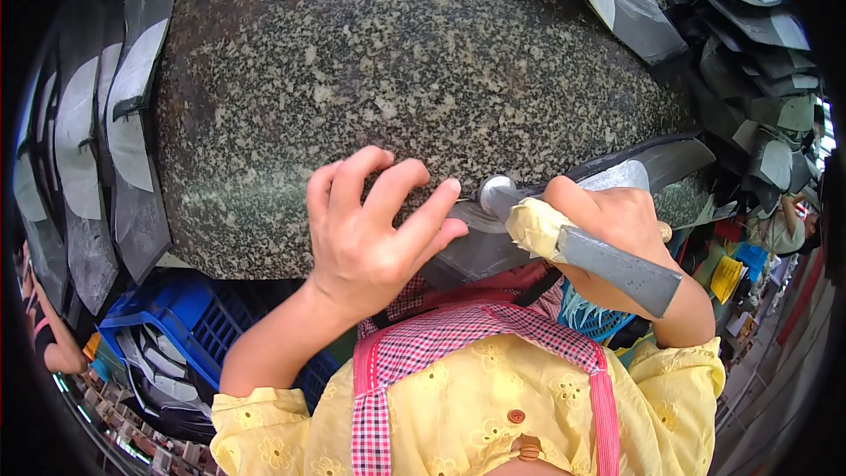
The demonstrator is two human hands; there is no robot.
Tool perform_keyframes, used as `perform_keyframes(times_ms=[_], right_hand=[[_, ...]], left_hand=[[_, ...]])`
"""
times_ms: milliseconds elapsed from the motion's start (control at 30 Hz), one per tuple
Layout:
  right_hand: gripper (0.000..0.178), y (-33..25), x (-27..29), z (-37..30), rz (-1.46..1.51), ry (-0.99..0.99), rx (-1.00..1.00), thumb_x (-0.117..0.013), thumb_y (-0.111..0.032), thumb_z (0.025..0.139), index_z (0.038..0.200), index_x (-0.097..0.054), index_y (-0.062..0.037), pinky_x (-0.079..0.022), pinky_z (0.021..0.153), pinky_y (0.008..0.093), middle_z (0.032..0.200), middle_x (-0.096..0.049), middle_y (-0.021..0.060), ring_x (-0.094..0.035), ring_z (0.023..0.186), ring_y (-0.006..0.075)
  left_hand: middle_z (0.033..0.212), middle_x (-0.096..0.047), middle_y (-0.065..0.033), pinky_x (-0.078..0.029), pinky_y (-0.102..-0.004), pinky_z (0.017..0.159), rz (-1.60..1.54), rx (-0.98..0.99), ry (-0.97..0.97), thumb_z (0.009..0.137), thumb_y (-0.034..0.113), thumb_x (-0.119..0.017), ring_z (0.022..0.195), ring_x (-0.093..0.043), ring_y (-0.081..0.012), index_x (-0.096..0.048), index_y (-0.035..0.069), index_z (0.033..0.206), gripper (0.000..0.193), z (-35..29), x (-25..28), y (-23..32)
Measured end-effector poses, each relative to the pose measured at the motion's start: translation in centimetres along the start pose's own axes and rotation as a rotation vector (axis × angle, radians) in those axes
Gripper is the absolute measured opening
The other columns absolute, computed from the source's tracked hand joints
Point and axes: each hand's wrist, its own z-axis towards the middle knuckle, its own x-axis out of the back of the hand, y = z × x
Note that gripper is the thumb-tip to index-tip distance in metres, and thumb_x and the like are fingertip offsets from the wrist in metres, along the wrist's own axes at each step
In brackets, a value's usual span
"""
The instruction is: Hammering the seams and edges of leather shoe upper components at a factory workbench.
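My right hand (608, 216) is closed around a hammer (617, 269). Its round metal face points toward the stone, pale tape wraps its neck, and a flat grey blade forms the other end. Under the hammer face, along the near edge of the granite slab (414, 70), lies a dark grey piece of sheet material (480, 251) with a lighter patch. Beside the hammer face, my left hand (370, 229) hovers over or rests on the slab and the piece's left end; contact is unclear. Its fingers are curved and apart, with nothing visible between them.
Stacks of similar grey and black pieces hang over the slab's left side (132, 115) and crowd its right end (758, 44). Another piece (621, 13) lies at the far right. A blue plastic crate (189, 317) stands below left. Another person (784, 229) is at the far right.
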Motion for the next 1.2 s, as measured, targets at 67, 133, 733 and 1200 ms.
perform_keyframes(times_ms=[67, 133, 733, 1200], right_hand=[[0.028, -0.1, 0.0, -0.1, 0.008, 0.01, -0.004, -0.066, -0.014, 0.072, 0.086, -0.044, -0.005, -0.044, 0.045, 0.0396, 0.065, -0.058, 0.0108, -0.062, 0.057, 0.0303], [0.027, -0.2, -0.2, -0.2, -0.019, 0.033, -0.033, -0.066, -0.013, 0.072, 0.084, -0.044, -0.0054, -0.044, 0.045, 0.0394, 0.064, -0.056, 0.0108, -0.062, 0.056, 0.0305], [0.017, -1.1, -0.2, 1.0, -0.06, 0.078, -0.056, -0.072, -0.007, 0.073, 0.082, -0.057, -0.0058, -0.049, 0.053, 0.0315, 0.068, -0.065, 0.0097, -0.067, 0.06, 0.026], [0.033, -1.1, 0.9, 1.4, -0.009, 0.531, 0.107, -0.071, -0.023, 0.075, 0.091, -0.047, -0.0074, -0.048, 0.046, 0.0357, 0.065, -0.061, 0.0089, -0.064, 0.054, 0.0265]], left_hand=[[0.093, -0.061, 0.0006, -0.039, -0.0404, 0.082, -0.057, 0.095, 0.072, 0.066, 0.02, -0.081, 0.097, -0.053, -0.0274, -0.074, 0.016, 0.093, 0.028, -0.6, -0.7, 1.0], [0.092, -0.061, 0.001, -0.038, -0.0403, 0.083, -0.078, 0.132, 0.091, 0.065, 0.018, -0.081, 0.098, -0.052, -0.028, -0.074, 0.015, 0.089, 0.025, -0.8, -0.9, 1.2], [0.083, -0.059, -0.0013, -0.037, -0.0454, 0.089, 0.22, -0.069, 0.152, 0.072, 0.016, -0.063, 0.09, -0.061, -0.0206, -0.067, 0.01, 0.08, 0.01, -0.7, -1.9, 2.3], [0.092, -0.06, -0.0001, -0.039, -0.0414, 0.084, 0.004, 0.088, 0.056, 0.06, 0.017, -0.082, 0.099, -0.054, -0.0278, -0.069, 0.011, 0.086, 0.029, -1.8, -0.5, 1.0]])
